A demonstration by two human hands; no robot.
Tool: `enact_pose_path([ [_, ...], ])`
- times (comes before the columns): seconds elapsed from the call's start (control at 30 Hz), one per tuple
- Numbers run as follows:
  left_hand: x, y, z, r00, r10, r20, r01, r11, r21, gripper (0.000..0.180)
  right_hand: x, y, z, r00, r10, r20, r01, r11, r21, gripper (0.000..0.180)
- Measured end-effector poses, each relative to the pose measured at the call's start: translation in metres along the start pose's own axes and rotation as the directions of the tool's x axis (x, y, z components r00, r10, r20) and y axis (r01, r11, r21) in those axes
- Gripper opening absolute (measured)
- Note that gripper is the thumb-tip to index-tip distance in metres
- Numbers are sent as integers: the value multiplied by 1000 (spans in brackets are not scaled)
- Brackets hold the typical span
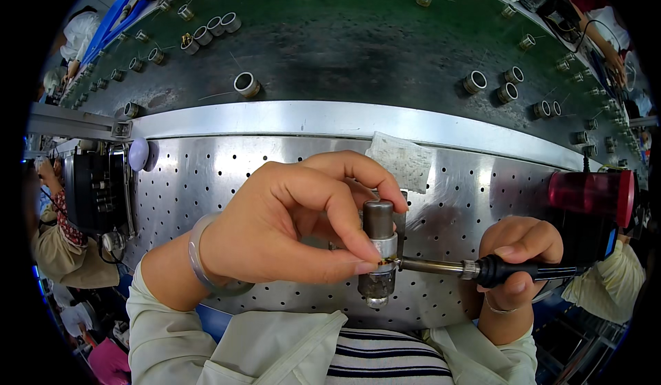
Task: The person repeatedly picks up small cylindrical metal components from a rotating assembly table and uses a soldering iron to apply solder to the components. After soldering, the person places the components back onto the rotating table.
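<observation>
A steel cylinder [378,218] stands in front of me, with a silvery metal ring [386,246] around its middle. My left hand [289,220] curls about it: thumb and forefinger are pressed together at the ring's lower left edge, beside a small yellowish part, and another finger reaches past the cylinder's top. Whatever the pinch holds is too small to make out. In my right hand [527,247] is a soldering iron [492,272] with a black handle, gripped between thumb and fingers. Its metal shaft points left, and the tip meets the ring's right side near the yellowish part.
Beneath my hands lies a perforated metal worktop [200,199]. A greyish cloth pad [403,161], a purple knob [138,154] and a red translucent container [592,196] are around it. Beyond the metal rail [303,115], a green conveyor belt [344,48] carries several metal rings with wires. Other people sit at both sides.
</observation>
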State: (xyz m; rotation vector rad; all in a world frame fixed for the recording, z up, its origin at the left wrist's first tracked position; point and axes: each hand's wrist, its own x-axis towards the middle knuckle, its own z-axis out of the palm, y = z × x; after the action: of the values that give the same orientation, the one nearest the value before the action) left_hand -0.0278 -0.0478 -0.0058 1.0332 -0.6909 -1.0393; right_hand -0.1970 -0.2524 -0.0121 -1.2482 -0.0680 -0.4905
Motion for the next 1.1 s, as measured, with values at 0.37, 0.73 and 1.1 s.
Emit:
enact_pose_path([
  [0.37, 5, 2, -7, 993, -73, 94, 84, 990, -110, 31, 0, 0, -5, 1000, 1, 18, -1, 1000, -24, 27],
  [0.73, 9, 15, 1, 952, -302, 53, 306, 941, -147, 53, 0, -2, -8, 999, 9, 34, -9, 1000, 1, 27],
  [1.1, 13, 12, 3, 955, -294, 26, 293, 936, -193, 59, 0, -2, -12, 999, -10, 45, 10, 1000, 12, 27],
])
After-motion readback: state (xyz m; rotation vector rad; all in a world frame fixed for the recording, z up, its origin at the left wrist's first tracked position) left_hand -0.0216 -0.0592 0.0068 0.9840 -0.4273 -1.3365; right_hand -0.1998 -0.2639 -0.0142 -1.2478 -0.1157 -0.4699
